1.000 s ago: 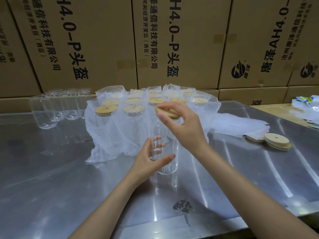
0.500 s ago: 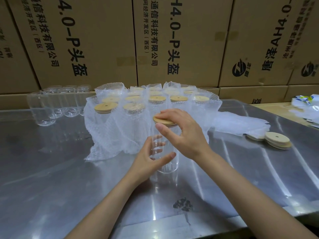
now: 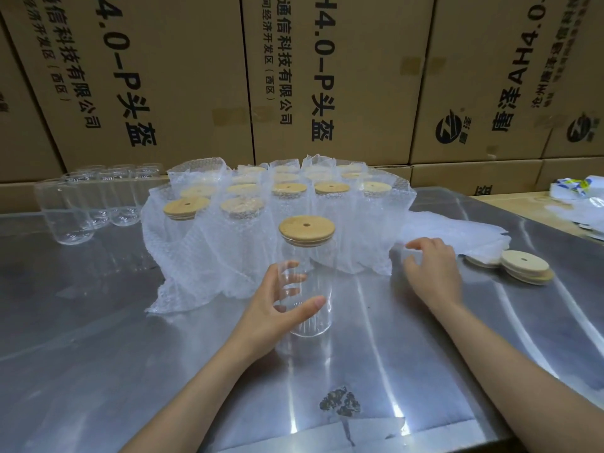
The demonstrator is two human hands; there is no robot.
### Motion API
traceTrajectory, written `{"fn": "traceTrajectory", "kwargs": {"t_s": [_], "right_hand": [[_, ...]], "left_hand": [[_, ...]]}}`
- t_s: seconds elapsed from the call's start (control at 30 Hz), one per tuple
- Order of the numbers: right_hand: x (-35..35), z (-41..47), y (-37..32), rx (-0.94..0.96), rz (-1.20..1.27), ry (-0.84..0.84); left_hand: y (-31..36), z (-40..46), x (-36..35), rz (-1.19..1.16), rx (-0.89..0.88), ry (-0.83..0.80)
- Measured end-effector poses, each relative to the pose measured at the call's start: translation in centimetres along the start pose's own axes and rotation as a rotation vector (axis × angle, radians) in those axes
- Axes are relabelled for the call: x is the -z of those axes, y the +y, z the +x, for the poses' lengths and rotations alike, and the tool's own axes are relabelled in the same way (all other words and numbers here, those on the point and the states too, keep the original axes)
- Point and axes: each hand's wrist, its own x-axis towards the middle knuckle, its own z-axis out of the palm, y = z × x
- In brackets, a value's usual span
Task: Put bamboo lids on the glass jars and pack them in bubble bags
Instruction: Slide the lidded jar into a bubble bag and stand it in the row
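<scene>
The left hand [image 3: 277, 308] curls its fingers and thumb round the lidded jar [image 3: 309, 289] standing mid-bench. The right hand [image 3: 431, 273] hovers just beside it, fingers loosely bent, holding nothing. Spare lids [image 3: 524, 266] lie stacked toward the right edge, their number unclear; bagged jars [image 3: 242, 223] crowd behind, uncountable.

- the left hand [image 3: 277, 308] grips an upright glass jar [image 3: 310, 289] capped with a bamboo lid [image 3: 306, 231]
- the right hand [image 3: 431, 273] hovers, fingers curled, by flat bubble bags [image 3: 451, 230]
- spare lids [image 3: 524, 266] lie stacked to the right
</scene>
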Motion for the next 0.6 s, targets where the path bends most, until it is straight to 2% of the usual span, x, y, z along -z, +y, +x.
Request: {"fn": "traceTrajectory", "kwargs": {"t_s": [0.07, 0.13, 0.27, 0.43, 0.6], "right_hand": [[-0.2, 1.1, 1.7, -0.05, -0.203, -0.032], [-0.5, 2.0, 2.1, -0.018, -0.291, 0.0], [-1.1, 3.6, 2.9, -0.021, -0.365, -0.029], [-1.6, 4.9, 4.2, -0.219, -0.371, -0.148], [-1.7, 5.0, 4.2, -0.229, -0.55, -0.109]], "left_hand": [[-0.1, 0.0, -0.1, 0.003, -0.003, -0.001], [-0.1, 0.1, -0.1, 0.01, -0.008, -0.003], [-0.3, 0.2, 0.0, 0.023, -0.015, -0.011], [-0.3, 0.2, 0.1, 0.026, -0.02, -0.025], [-0.3, 0.2, 0.1, 0.031, -0.027, -0.036]]}}
